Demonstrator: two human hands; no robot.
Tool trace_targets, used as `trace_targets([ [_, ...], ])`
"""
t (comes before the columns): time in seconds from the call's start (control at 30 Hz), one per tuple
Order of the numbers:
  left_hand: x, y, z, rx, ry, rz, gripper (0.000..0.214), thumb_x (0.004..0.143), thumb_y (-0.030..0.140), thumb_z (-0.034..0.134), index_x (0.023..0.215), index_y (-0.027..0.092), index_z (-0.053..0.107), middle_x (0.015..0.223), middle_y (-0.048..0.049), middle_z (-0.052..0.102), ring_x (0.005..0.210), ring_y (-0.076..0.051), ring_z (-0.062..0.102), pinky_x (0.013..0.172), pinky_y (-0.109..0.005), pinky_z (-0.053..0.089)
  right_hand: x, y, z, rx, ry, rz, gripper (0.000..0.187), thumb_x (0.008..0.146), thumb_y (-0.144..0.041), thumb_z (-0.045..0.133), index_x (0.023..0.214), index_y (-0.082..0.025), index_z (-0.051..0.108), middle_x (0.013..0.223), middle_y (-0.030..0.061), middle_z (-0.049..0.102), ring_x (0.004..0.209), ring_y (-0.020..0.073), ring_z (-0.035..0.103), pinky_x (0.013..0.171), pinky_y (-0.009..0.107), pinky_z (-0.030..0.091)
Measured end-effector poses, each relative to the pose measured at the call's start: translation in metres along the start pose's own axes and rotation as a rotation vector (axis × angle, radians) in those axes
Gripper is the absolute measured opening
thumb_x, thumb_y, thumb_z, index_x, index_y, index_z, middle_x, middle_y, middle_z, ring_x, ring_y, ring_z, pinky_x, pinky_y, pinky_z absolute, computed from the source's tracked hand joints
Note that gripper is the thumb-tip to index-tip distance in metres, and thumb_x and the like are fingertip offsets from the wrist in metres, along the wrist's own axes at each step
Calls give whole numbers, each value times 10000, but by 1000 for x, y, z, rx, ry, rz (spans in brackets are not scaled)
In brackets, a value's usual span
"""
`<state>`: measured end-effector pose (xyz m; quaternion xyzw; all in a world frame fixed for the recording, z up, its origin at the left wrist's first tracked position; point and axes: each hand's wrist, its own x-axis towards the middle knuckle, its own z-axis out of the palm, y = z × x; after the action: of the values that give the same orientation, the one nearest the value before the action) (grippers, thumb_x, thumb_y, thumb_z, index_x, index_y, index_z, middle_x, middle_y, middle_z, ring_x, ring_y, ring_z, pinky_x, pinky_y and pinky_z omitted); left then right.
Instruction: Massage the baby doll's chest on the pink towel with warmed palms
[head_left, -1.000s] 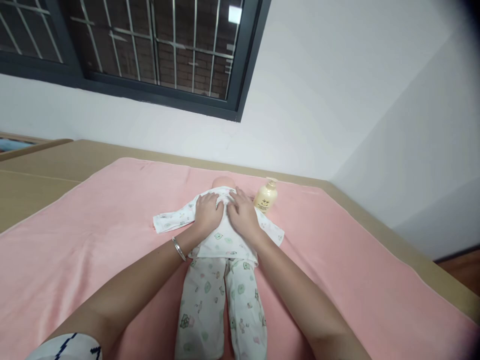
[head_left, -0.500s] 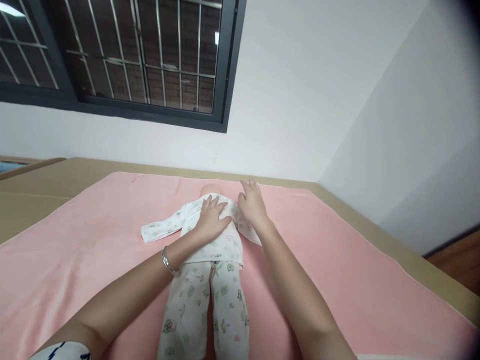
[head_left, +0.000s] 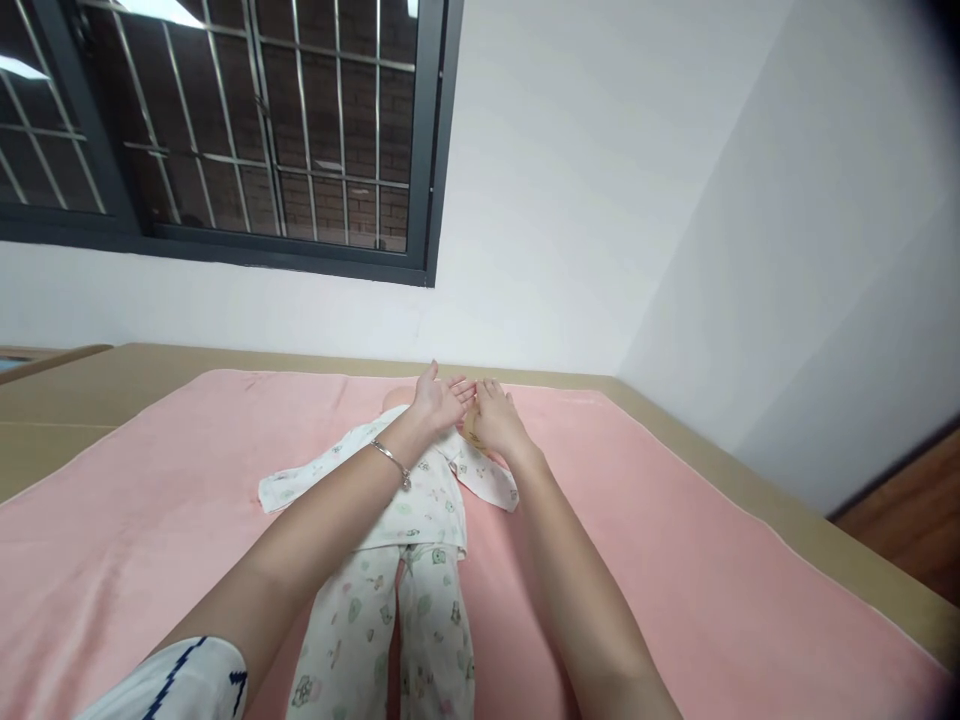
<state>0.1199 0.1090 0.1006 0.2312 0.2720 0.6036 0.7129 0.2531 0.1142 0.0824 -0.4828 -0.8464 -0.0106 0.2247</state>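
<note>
My left hand [head_left: 442, 402] is turned palm up above the doll's collar, fingers spread toward the right, holding nothing. My right hand [head_left: 499, 418] is beside it, back upward and fingers stretched out, its fingertips close to those of the left; I cannot tell if they touch. A small yellowish object [head_left: 472, 428] with dark marks shows at the thumb side of my right hand, mostly hidden; its kind is unclear. Below lies a doll in a white printed top [head_left: 427, 505] and matching trousers [head_left: 435, 620]. Its head [head_left: 397, 398] is partly hidden by my left hand.
A pink sheet [head_left: 600, 560] covers most of the tan surface [head_left: 45, 440] under the doll. White walls [head_left: 570, 200] rise behind and at the right. A dark-framed window [head_left: 300, 150] with metal bars is at the upper left. A brown wooden panel [head_left: 915, 520] shows at the right.
My left hand has lifted off the doll's chest, turned palm up and moved to my right hand. The yellowish object now shows. The view has tilted slightly up and shifted right.
</note>
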Motion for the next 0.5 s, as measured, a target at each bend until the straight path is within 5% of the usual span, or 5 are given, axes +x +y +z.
trace_targets([
  [0.33, -29, 8, -10, -48, -14, 16, 684, 929, 554, 288, 1450, 121, 378, 1436, -212, 514, 1267, -251, 584, 997, -380, 526, -4, -8, 2, -38, 93, 56, 629, 842, -179, 592, 1437, -58, 428, 1538, 246, 351, 1445, 369, 290, 1151, 602, 254],
  [0.5, -78, 11, -14, -16, -23, 17, 659, 942, 560, 261, 1329, 84, 502, 1344, -214, 591, 1244, -251, 599, 1055, -379, 493, -9, -46, -1, 387, 144, 45, 468, 989, -231, 278, 1329, -121, 580, 1437, 169, 520, 1399, 282, 410, 1158, 504, 326],
])
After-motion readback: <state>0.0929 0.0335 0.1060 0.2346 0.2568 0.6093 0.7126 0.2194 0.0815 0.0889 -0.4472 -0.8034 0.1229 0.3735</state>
